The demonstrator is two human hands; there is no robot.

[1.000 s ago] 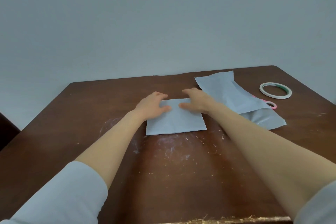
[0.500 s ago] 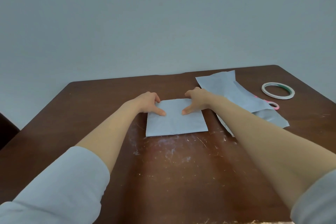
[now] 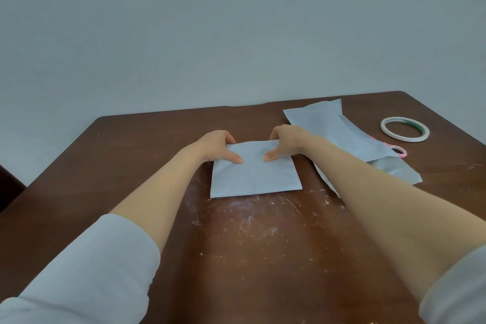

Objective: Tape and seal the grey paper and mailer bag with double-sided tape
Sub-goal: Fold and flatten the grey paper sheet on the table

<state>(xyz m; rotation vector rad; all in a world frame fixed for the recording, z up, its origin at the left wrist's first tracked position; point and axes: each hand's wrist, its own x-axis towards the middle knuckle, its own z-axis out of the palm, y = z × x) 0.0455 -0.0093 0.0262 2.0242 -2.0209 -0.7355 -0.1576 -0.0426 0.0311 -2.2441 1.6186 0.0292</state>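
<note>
Both hands are at the far edge of the grey paper [image 3: 256,171]. The left hand [image 3: 218,146] and right hand [image 3: 285,142] each have a thumb flat on top and fingers curled over that edge, so they look to be pinching it. I can't tell if the fingers go under.

Likely step: lining up or creasing that edge before taping. To do it well, keep both thumbs level, pull evenly so the corners stay matched, and press outward from the middle to avoid wrinkles.

The paper lies flat on the counter [image 3: 263,244]. Its long axis runs left-right, the near edge faces the person and it is turned slightly askew.

The mailer bag [image 3: 336,134] is just right of the paper, under the right forearm. The tape roll [image 3: 404,129] is well apart, further right of the paper and untouched. A pink loop [image 3: 399,151] pokes out on that side too.
</note>
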